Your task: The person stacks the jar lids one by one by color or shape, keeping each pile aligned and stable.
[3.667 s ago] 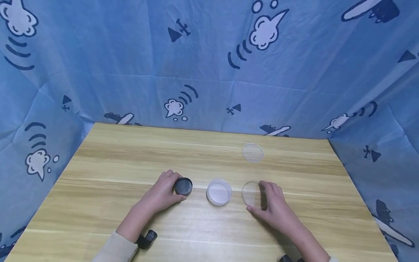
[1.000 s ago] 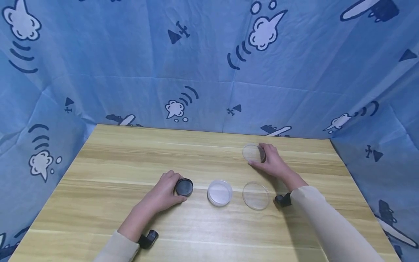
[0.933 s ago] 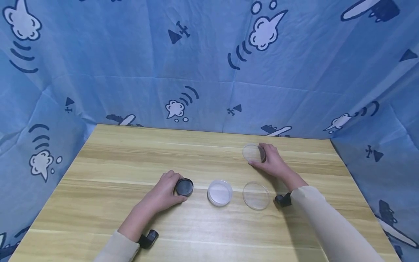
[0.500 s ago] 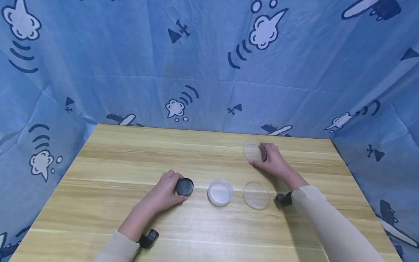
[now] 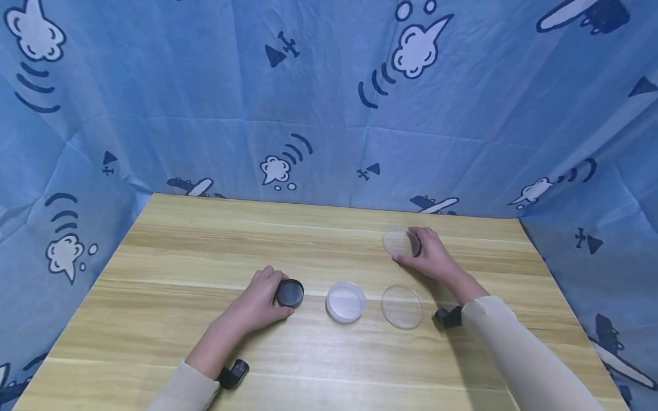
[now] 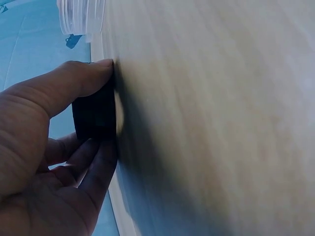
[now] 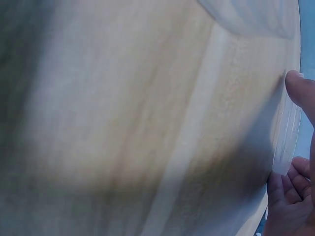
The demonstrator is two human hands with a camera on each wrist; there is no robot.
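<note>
My left hand (image 5: 259, 302) grips a shallow round black cap (image 5: 290, 293) between thumb and fingers, its hollow side up. In the left wrist view the black cap (image 6: 94, 115) stands right at the tabletop. Farther back on the right, my right hand (image 5: 433, 257) holds a thin clear round petri dish half (image 5: 394, 242) by its edge, thumb at the near side and fingers behind. The right wrist view shows this dish (image 7: 284, 142) side-on, close against the wood. Between the hands sits a whitish clear petri dish (image 5: 345, 302), and right of it lies another clear round piece (image 5: 402, 308).
All of this is on a wood-grain table (image 5: 180, 245). Blue printed cloth (image 5: 319, 85) hangs behind it and at both sides. Black wrist-worn devices sit by the left wrist (image 5: 233, 374) and the right wrist (image 5: 448, 317).
Over the last few seconds my right hand has gone from the nearer clear piece to the farther one. In the last half second it shifts slightly toward me with the dish. The left hand stays put.
</note>
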